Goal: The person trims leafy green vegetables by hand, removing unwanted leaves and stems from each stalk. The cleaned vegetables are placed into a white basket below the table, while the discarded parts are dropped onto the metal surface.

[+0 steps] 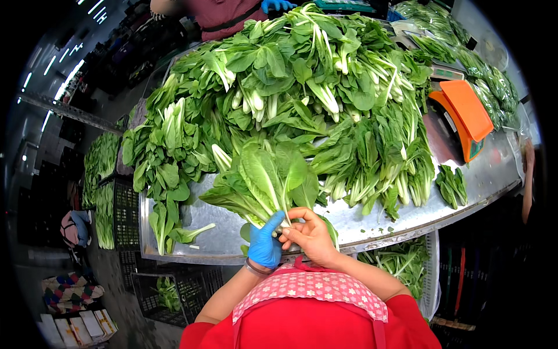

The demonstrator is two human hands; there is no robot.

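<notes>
My left hand (265, 245), in a blue glove, is closed around the stem end of a bunch of leafy greens (261, 179), whose leaves point away from me over the metal table. My bare right hand (310, 235) has its thumb and fingers at the base of the same bunch, on the outer stems; whether they pinch a stem is hard to tell. Beyond lies a large heap of leafy greens with white stems (279, 74). A few loose leaves (187, 234) lie left of my hands near the table edge.
The metal table (375, 227) ends just before my apron. An orange scale (466, 118) stands at the right, bagged greens (492, 87) behind it. Crates of greens stand left (126, 213) and below the table (431, 275). A person (222, 17) stands across the table; another person's arm (528, 179) shows far right.
</notes>
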